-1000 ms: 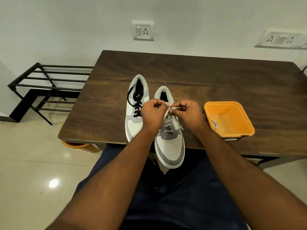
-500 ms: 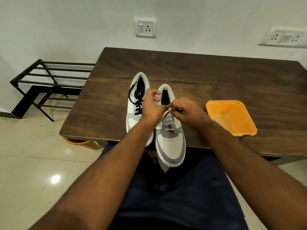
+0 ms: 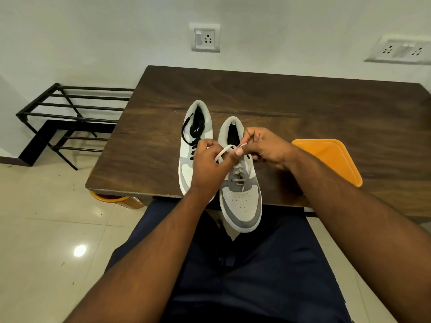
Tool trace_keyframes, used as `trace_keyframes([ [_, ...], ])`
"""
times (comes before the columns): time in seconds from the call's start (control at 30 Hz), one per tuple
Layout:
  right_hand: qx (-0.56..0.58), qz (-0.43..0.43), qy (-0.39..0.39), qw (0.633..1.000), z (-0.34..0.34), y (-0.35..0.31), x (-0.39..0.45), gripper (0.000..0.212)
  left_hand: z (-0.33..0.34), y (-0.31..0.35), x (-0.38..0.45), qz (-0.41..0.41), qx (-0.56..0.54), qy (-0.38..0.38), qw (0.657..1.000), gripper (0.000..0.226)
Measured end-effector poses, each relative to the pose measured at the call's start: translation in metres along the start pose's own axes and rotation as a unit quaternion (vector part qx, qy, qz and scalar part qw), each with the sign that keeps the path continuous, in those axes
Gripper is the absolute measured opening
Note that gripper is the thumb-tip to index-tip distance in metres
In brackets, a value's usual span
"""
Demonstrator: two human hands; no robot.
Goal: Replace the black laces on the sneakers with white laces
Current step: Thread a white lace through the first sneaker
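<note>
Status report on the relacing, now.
Both hands on the white lace: left hand and right hand pinching it over the right sneaker. Left sneaker still black-laced. Nothing in the way; orange tub off to the right.

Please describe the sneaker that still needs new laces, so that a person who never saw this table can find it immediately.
On the dark wooden table, two grey-and-white sneakers stand side by side near the front edge, left of an orange tub. The one you want is the left sneaker, partly behind the left hand. It alone has black laces; its neighbour carries white laces.
</note>
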State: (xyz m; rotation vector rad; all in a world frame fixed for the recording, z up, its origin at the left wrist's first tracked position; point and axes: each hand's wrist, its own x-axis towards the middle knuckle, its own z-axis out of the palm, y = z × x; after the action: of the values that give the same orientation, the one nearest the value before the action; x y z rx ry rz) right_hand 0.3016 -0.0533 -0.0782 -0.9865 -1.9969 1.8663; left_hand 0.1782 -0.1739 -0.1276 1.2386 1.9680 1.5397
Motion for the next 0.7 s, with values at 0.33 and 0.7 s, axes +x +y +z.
trace_keyframes([
  [0.33, -0.068, -0.004, 0.067, 0.995, -0.011, 0.000, -0.003, 0.022, -0.001, -0.008, -0.007, -0.042, -0.011, 0.006, 0.999, 0.021],
  [0.7, -0.143, 0.055, 0.244, 0.957, -0.018, 0.025, 0.005, 0.024, -0.014, -0.006, -0.022, -0.168, 0.177, 0.020, 0.970, 0.022],
])
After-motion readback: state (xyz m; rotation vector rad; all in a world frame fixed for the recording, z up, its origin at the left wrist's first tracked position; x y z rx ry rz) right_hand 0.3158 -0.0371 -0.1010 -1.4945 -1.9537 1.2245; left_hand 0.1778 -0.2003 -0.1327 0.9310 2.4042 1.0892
